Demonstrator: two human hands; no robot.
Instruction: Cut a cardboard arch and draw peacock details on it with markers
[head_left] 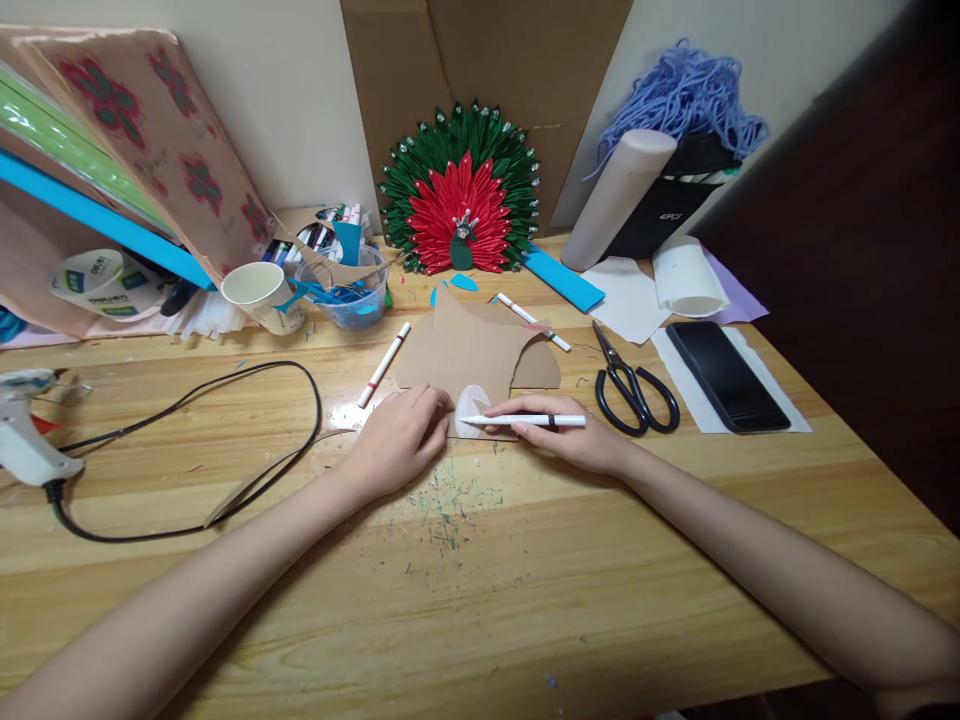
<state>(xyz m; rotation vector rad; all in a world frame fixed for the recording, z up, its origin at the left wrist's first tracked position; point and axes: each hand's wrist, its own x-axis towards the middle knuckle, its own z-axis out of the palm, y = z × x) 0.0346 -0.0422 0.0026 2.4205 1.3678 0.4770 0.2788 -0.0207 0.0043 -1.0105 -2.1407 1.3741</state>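
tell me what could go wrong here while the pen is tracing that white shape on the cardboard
1. The left hand holds only one side of the small white template, so it may slip under the pen in the right hand and skew the line.
2. The brown cardboard lies loose on the table and could shift.
3. The glue gun cord loops near the left forearm and might snag.
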